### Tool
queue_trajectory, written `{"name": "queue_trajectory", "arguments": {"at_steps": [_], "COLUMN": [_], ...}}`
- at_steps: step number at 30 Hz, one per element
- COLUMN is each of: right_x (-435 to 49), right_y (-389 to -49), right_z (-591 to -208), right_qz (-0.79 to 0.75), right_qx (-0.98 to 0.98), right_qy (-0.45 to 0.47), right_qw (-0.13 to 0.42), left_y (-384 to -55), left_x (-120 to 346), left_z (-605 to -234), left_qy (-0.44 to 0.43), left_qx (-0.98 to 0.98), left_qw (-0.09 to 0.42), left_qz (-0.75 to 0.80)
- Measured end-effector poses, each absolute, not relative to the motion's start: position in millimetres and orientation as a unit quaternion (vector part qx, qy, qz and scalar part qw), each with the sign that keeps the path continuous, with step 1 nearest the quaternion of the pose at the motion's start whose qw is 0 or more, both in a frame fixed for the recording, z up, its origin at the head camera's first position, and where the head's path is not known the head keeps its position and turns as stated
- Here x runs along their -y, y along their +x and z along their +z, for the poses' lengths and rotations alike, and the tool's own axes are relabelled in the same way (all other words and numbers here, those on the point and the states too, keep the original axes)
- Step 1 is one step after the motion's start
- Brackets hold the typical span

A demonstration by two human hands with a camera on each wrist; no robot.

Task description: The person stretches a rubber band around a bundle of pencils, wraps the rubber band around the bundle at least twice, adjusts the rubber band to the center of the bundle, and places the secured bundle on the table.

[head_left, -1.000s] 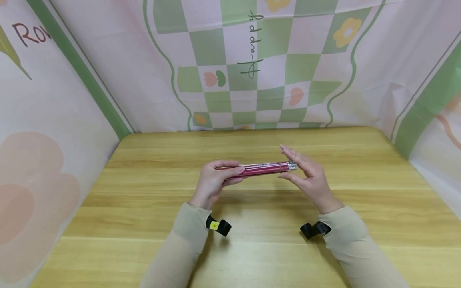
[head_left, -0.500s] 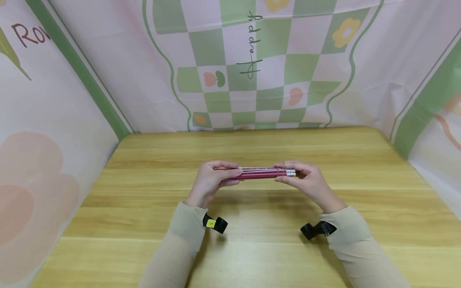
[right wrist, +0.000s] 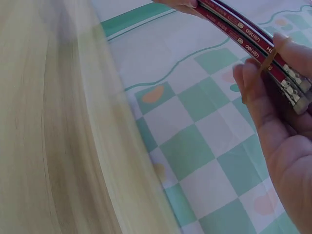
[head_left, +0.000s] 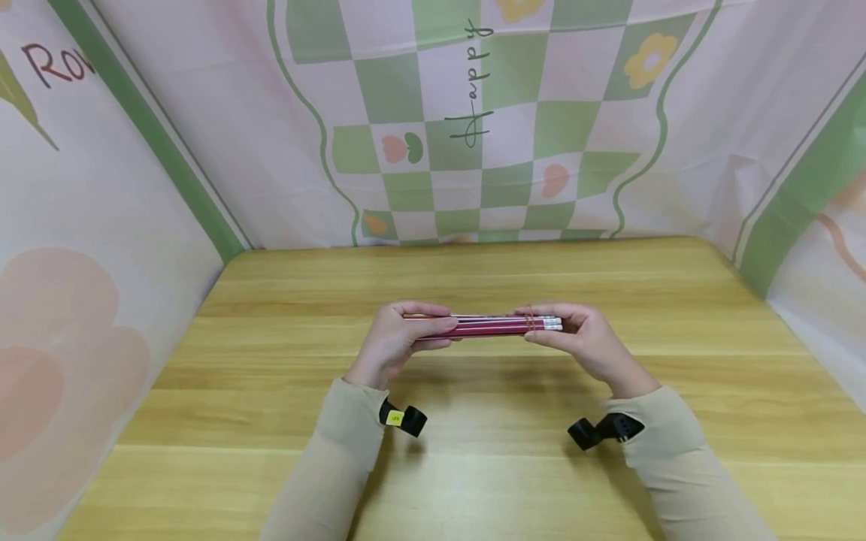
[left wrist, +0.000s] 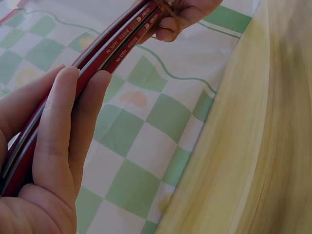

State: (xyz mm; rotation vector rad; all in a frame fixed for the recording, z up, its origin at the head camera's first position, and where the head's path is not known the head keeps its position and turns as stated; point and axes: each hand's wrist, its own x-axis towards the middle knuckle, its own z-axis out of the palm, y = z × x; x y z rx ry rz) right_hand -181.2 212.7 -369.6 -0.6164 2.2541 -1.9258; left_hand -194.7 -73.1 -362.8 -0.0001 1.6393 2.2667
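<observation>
A bundle of dark red pencils [head_left: 490, 327] is held level above the table in the head view, eraser ends to the right. My left hand [head_left: 392, 342] grips the left part, thumb in front and fingers behind. Near the metal ferrules a thin brown rubber band [head_left: 531, 323] crosses the pencils. My right hand [head_left: 598, 347] has thumb and fingers at the band, which looks stretched over the fingertips. In the right wrist view the band [right wrist: 269, 59] runs from the pencils to a fingertip. My left hand [left wrist: 56, 131] covers the pencils' other ends.
Beneath the hands is a wood-grain table [head_left: 473, 481]. A checked green and white cloth [head_left: 460, 173] hangs behind its far edge, with more printed cloth [head_left: 88, 225] along the left and right sides. Each wrist bears a black camera.
My right hand, spread around the eraser ends a second ago, has closed in on the rubber band and then shifted slightly right. The pencils now lie more level; my left hand keeps its grip.
</observation>
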Motion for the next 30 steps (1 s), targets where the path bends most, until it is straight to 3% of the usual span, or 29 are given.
{"name": "queue_trajectory", "arguments": {"at_steps": [16,24,30], "right_x": [-207.5,-208.4,-208.2], "right_y": [-181.6,-184.2,-184.7], "right_z": [-369.1,-370.3,-370.7], "right_qz": [-0.728,-0.778,-0.747], "right_qx": [-0.64,-0.572,-0.617], "right_qy": [-0.244,-0.258,-0.248], "right_qw": [0.038,-0.018,0.001], "left_y": [-192.3,-194.5,-194.1], "left_x": [70.8,74.8,77.2], "left_z": [-357.3,-358.8,-358.6], "left_qy": [0.007,-0.002,0.008], "left_qx": [-0.574,-0.556,-0.55], "left_qw": [0.178,0.161,0.173], "left_qz": [0.799,0.815,0.817]}}
